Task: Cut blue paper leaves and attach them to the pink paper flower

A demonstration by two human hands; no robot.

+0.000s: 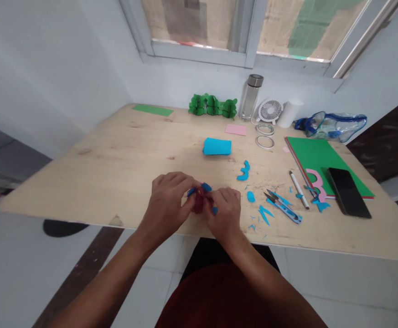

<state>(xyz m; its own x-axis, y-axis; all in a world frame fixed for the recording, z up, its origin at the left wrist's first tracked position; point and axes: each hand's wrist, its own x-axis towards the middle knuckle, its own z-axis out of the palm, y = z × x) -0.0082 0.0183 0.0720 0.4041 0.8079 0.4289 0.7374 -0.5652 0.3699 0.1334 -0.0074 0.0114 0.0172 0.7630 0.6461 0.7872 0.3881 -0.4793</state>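
Close to the table's front edge, both hands meet around a small dark-red, shiny thing [199, 203]; its kind cannot be made out. Blue bits [206, 187] show beside it between the fingers. My left hand [169, 196] is closed at its left side, thumb and fingers pinching. From the right, my right hand [224, 210] also pinches it with curled fingers, which hide part of it. Beyond the hands lies a stack of blue paper [217, 146]. Right of them are a wavy blue paper cutout [244, 171], blue scraps [264, 215] and blue-handled thread snips [283, 207].
A white pen [299, 190], pink cutout [315, 184], green sheet [323, 159] and black phone [349, 192] lie at right. Along the back stand a green paper garland [213, 106], glass bottle [250, 100] and small fan [270, 110]. Tape rolls [265, 142] and a clear pouch [338, 125] are nearby.
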